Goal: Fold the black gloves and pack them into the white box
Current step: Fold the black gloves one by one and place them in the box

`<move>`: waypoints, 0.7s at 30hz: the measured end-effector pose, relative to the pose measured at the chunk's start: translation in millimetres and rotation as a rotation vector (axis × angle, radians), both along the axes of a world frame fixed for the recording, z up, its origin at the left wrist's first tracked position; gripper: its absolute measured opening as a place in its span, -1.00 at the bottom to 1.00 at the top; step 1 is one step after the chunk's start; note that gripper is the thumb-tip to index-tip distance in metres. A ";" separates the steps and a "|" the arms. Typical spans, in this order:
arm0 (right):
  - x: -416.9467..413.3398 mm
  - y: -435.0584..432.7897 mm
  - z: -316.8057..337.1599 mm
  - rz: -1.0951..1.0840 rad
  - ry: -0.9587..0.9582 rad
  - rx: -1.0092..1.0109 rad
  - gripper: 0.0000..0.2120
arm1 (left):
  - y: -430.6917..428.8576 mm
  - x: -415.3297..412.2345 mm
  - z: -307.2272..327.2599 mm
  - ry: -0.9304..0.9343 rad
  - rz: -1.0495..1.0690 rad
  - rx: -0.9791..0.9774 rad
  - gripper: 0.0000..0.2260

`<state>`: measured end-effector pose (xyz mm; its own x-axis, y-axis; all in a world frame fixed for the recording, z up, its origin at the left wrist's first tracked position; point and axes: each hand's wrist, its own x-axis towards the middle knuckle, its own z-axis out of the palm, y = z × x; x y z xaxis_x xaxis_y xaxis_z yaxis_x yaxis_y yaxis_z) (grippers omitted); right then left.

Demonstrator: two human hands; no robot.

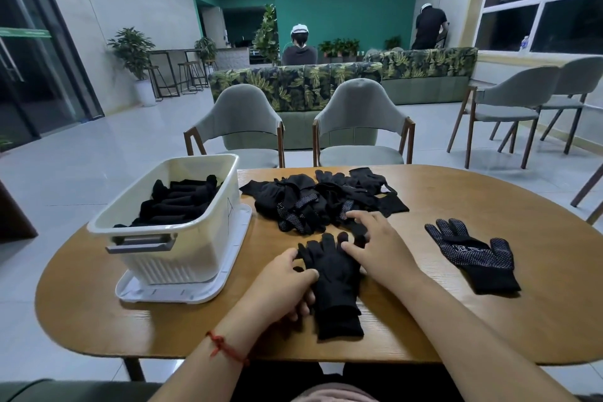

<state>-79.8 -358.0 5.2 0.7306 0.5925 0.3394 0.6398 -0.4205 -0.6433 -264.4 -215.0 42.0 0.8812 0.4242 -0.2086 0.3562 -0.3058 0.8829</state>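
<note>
A black glove (336,284) lies flat on the wooden table (424,330) in front of me, fingers pointing away. My left hand (280,284) grips its left edge with curled fingers. My right hand (378,248) lies flat on its right side and fingertips. Behind it sits a loose pile of black gloves (319,199). The white box (169,215) stands at the left on its lid, holding several folded black gloves (179,202). A single dotted glove (473,254) lies palm up to the right.
The white lid (182,290) juts out under the box. Two grey chairs (362,127) stand at the table's far side. More chairs, sofas and two people are farther back in the room.
</note>
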 end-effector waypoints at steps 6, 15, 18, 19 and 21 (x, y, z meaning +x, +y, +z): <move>-18.6 -32.6 3.7 0.243 0.001 0.110 -0.78 | 14.9 -20.4 -22.7 -0.212 0.104 0.458 -0.56; -55.6 -46.6 -0.6 0.503 -0.201 -0.090 -0.79 | 5.4 -40.2 -39.3 -0.231 -0.137 0.696 -0.34; -52.7 -42.9 -5.4 0.465 -0.230 -0.033 -0.81 | 2.5 -38.6 -41.4 -0.265 -0.163 0.755 -0.29; -52.5 -42.9 -5.8 0.456 -0.245 -0.004 -0.82 | 1.7 -38.4 -41.2 -0.275 -0.149 0.755 -0.28; -54.6 -44.1 -6.2 0.444 -0.262 0.070 -0.83 | 1.2 -37.6 -42.2 -0.281 -0.114 0.751 -0.28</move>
<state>-134.3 -402.1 -1.0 0.2995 0.7951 0.5273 0.8900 -0.0336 -0.4548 -302.0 -213.8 -0.2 0.9047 0.2674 0.3318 0.0824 -0.8737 0.4795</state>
